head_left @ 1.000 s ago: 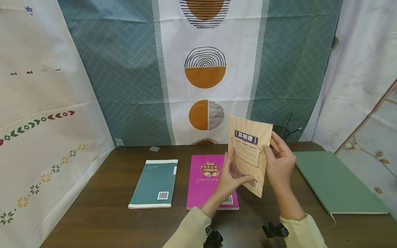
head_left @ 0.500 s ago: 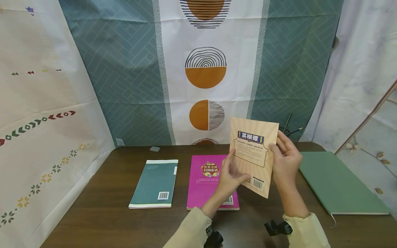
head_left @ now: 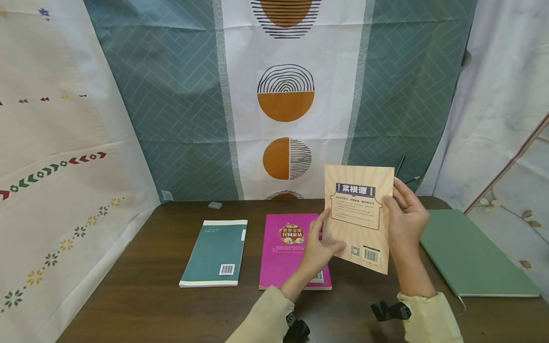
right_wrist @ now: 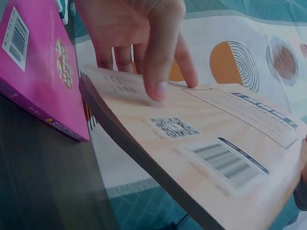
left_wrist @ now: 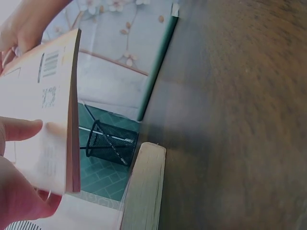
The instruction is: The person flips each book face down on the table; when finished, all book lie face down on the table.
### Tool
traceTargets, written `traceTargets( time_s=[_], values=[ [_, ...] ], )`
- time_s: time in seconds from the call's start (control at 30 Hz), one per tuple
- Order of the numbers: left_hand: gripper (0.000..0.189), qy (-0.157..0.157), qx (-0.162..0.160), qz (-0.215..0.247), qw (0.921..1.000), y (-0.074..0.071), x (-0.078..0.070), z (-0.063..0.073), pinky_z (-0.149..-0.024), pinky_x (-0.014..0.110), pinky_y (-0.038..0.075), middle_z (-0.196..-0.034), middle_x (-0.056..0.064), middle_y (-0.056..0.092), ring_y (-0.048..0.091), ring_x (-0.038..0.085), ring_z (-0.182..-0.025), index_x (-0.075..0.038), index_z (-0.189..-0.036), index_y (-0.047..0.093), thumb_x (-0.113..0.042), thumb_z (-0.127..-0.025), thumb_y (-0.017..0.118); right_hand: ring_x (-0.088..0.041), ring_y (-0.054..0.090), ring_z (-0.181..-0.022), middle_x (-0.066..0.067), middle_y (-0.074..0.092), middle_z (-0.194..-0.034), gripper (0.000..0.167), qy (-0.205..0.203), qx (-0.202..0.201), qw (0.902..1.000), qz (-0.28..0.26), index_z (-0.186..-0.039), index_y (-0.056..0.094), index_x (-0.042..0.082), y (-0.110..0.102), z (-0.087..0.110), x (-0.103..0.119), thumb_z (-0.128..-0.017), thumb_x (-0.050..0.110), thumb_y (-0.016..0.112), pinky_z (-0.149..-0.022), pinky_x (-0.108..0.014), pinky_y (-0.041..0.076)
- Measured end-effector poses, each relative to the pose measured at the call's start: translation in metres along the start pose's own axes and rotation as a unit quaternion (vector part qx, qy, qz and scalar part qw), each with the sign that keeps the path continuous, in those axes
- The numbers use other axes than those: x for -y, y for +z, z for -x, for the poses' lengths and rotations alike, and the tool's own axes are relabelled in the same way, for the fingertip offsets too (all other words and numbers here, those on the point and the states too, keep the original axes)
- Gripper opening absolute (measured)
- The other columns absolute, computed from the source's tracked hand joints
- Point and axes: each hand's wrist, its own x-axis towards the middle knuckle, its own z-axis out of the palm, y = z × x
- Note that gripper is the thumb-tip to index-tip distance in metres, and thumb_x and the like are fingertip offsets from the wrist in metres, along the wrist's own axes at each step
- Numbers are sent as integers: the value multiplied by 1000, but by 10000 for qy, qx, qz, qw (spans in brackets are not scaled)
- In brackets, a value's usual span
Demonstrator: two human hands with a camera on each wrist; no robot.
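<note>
A beige paperback book (head_left: 357, 220) is held up over the table, its back cover with a barcode turned towards me. My left hand (head_left: 318, 247) grips its lower left edge, the thumb lying across the cover. At the opposite edge, my right hand (head_left: 407, 216) pinches it with the thumb in front and the fingers mostly hidden behind. The left wrist view shows the left thumb (left_wrist: 21, 128) on the cover near the QR code. In the right wrist view the book's page edge (right_wrist: 129, 143) faces the camera, its pages together.
Under and left of the held book lies a pink book (head_left: 283, 267) on the brown table (head_left: 141, 267). A teal book (head_left: 214, 252) lies further left, a large green notebook (head_left: 476, 257) on the right. A mesh pen holder (left_wrist: 111, 143) stands behind, and a small grey object (head_left: 215, 205) sits at the back.
The beige book has shifted slightly right and turned, so its back cover faces me more squarely. My right hand has moved right with its edge, while the left hand has barely moved.
</note>
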Motion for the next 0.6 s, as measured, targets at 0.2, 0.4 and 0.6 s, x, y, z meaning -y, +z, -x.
traceTargets(
  time_s=[0.2,0.4,0.6],
  values=[
    [81,48,167,-201,9996,-2,-3,-1,-81,22,46,-125,12,49,48,13,-99,-18,-149,42,5,-76,70,1,72,-83,14,75,-91,42,95,-191,9997,-140,-123,64,-5,-5,-6,1,-83,-14,57,-69,-9,55],
    [77,130,223,-231,9994,-3,-6,-1,-74,20,46,-116,10,51,48,9,-88,-19,-147,44,5,-77,68,1,72,-82,13,76,-88,42,218,-325,9990,-212,-123,64,-4,-10,-11,2,-82,-14,58,-68,-9,54],
    [73,386,162,-94,9991,-4,-6,-1,-68,17,51,-113,15,53,55,9,-84,-14,-143,50,8,-76,67,2,72,-82,14,76,-86,42,220,-336,9991,-111,-123,65,-2,-13,-13,1,-83,-12,58,-68,-9,54]
  ],
)
